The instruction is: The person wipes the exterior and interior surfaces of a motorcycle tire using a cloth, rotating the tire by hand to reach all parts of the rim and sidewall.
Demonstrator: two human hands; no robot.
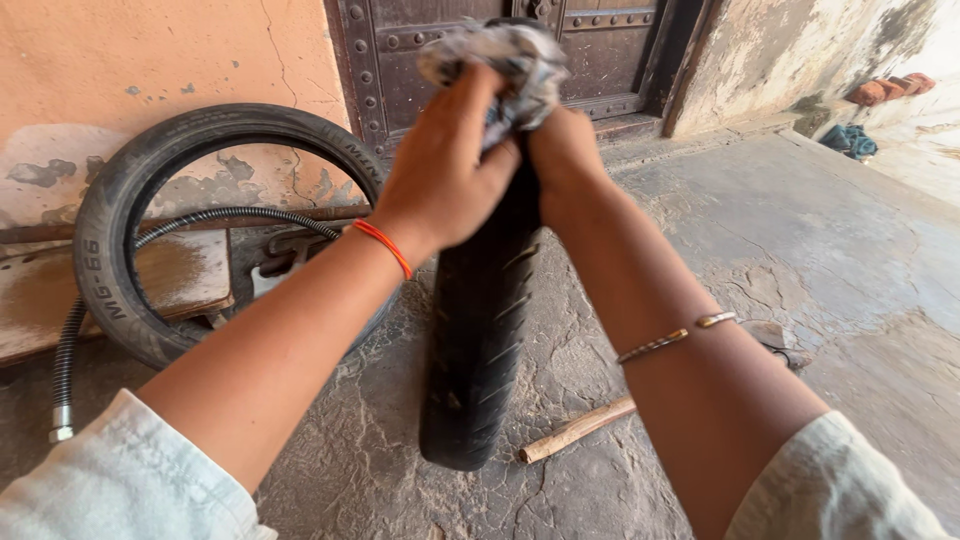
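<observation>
The fingers [470,130] of the left hand [445,170] are curled and pressed onto a crumpled grey-and-white patterned cloth rag [510,60], bunching it against the top of an upright black rubber motorcycle tyre [480,340]. The right hand [565,150] closes on the same rag from the other side; its fingers are hidden behind the cloth and tread, so I cannot tell exactly how they lie, though the hand looks clenched around the rag. An orange thread band sits on the left wrist, a thin metal bangle on the right forearm, and pale sleeves show at both elbows.

The tyre stands on its tread on the cracked, dusty grey stone floor [800,250], directly in front of the person, held up only by the two hands at its top. Just beside its foot lies a short pale wooden stick [575,430]. Behind and to the left, a second black tyre [130,220] leans against the peeling orange wall, with a ribbed black hose [70,340] trailing through it to a metal end fitting. A dark studded wooden door [600,50] stands behind.

The risk, as I judge it, is at the floor: with pressure applied only at the top, the narrow tread could roll or kick sideways, possibly onto the stick. The loose rag could also slip on the rubber, letting a hand skid off.
</observation>
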